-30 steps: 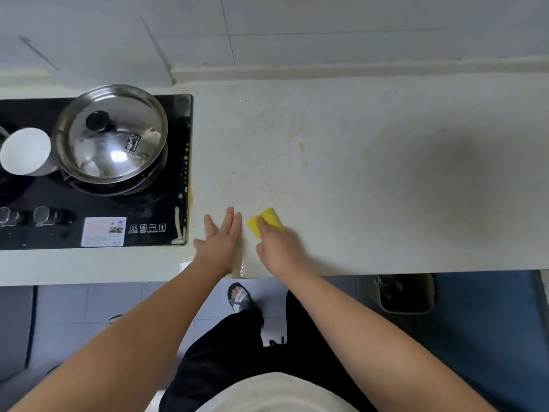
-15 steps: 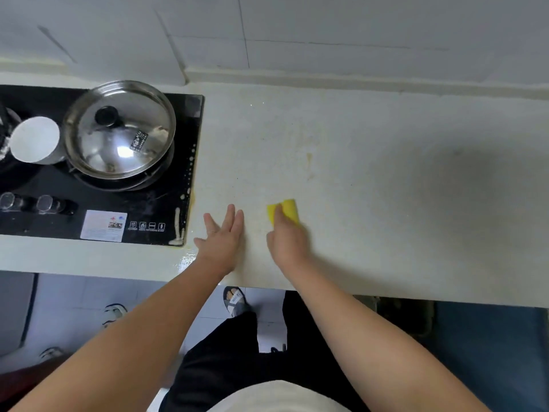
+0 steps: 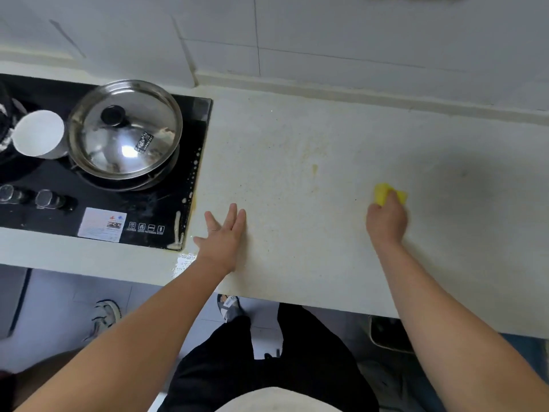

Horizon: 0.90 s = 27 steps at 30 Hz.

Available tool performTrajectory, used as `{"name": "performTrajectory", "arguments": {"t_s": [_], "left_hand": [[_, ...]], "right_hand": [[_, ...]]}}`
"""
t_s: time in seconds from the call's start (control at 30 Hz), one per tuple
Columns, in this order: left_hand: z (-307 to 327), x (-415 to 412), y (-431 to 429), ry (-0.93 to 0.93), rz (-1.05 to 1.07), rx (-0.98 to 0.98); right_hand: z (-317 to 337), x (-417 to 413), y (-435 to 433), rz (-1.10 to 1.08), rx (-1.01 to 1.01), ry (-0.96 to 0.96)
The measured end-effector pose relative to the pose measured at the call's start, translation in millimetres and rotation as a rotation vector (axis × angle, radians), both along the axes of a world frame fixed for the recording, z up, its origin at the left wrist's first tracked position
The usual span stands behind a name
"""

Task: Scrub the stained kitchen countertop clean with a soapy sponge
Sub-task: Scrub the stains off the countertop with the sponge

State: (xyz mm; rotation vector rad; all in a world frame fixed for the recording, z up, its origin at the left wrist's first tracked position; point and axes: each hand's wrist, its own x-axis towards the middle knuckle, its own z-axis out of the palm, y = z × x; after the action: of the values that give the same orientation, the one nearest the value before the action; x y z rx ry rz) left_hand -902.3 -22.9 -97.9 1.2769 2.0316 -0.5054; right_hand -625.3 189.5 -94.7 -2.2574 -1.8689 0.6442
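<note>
Yellow sponge (image 3: 389, 194) is gripped by the right hand (image 3: 386, 221) mid-worktop (image 3: 297, 203). Left hand (image 3: 222, 236) lies flat, fingers spread, near the front edge beside the hob (image 3: 178, 209).

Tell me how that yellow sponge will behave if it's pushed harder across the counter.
The yellow sponge bunches under the right hand, so it is probably soft and would squash flatter. It looks small and likely light. If soapy, it may slide easily over the smooth countertop.
</note>
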Motion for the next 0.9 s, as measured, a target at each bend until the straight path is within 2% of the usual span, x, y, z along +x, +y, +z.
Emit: {"name": "performTrajectory", "arguments": {"t_s": [0.07, 0.17, 0.33, 0.4, 0.47, 0.5, 0.6, 0.67, 0.73, 0.83, 0.9], "left_hand": [[0, 0, 0, 0.001, 0.009, -0.006], [-2, -1, 3, 0.010, 0.016, -0.006], [-2, -12, 14, -0.037, 0.046, 0.005], [-1, -15, 17, -0.032, 0.052, 0.004], [-1, -15, 19, -0.004, 0.033, 0.001], [0, -16, 21, 0.007, 0.023, 0.000], [0, -18, 21, 0.010, 0.013, -0.008], [0, -17, 22, 0.017, 0.007, -0.007], [0, -17, 24, 0.027, 0.005, -0.010], [0, -17, 24, 0.046, -0.006, -0.023], [0, -17, 25, 0.035, 0.004, -0.024]], "right_hand": [[-13, -29, 3, 0.004, -0.037, -0.004], [-22, -96, -33, 0.181, -0.060, 0.039], [-8, -136, -147, 0.881, -0.209, 0.069], [-4, -123, -164, 1.024, -0.256, 0.100], [-3, -102, -156, 0.941, -0.216, 0.162], [-1, -90, -142, 0.843, -0.128, 0.176], [5, -47, -71, 0.509, 0.121, 0.081], [3, -26, -18, 0.270, 0.088, -0.020], [-9, -25, 17, 0.069, 0.036, 0.011], [-26, -71, 17, -0.012, 0.027, 0.065], [-27, -113, -12, 0.113, 0.031, 0.125]]}}
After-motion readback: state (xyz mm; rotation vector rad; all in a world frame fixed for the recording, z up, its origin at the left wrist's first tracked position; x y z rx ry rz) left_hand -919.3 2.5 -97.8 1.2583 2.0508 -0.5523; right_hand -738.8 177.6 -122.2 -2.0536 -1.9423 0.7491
